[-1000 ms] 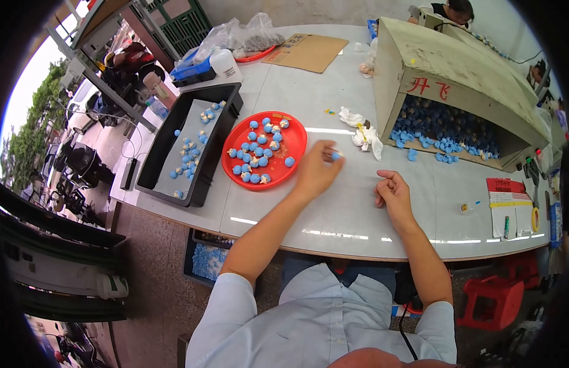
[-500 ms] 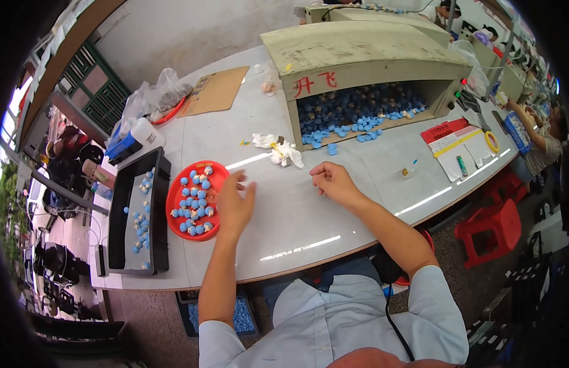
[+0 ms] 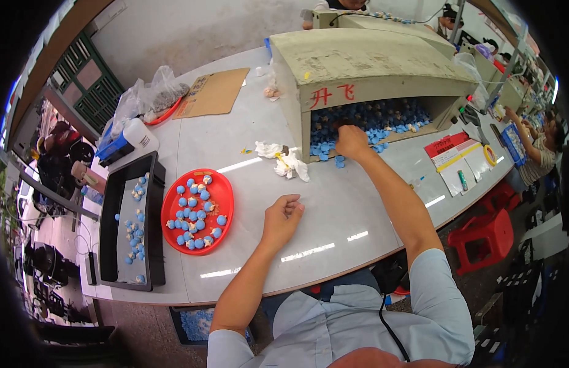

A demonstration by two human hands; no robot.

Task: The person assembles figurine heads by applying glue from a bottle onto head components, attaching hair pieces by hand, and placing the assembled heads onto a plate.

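My right hand (image 3: pixel 352 141) reaches into the front opening of a beige metal box (image 3: pixel 376 73), among a heap of small blue cup-shaped pieces (image 3: pixel 395 116). Its fingertips are hidden there, so I cannot see what they grip. My left hand (image 3: pixel 282 222) is over the grey tabletop with its fingers loosely curved and the thumb apart, nothing visible in them. To its left, a round red tray (image 3: pixel 220 184) carries several blue balls (image 3: pixel 192 202) with cream-coloured pieces on them. Beyond the left hand lies a crumpled white cloth or glove (image 3: pixel 284 161).
A black bin (image 3: pixel 154 214) with more blue balls stands at the table's left edge. Behind it are a white bottle (image 3: pixel 140 135), plastic bags and a cardboard sheet (image 3: pixel 212 92). Papers (image 3: pixel 453 156) and yellow tape (image 3: pixel 490 155) lie right. A co-worker (image 3: pixel 542 144) sits at far right.
My right hand has gone forward from the tabletop into the box opening. My left hand has left the red tray's edge, moving right and toward me. The view has shifted slightly.
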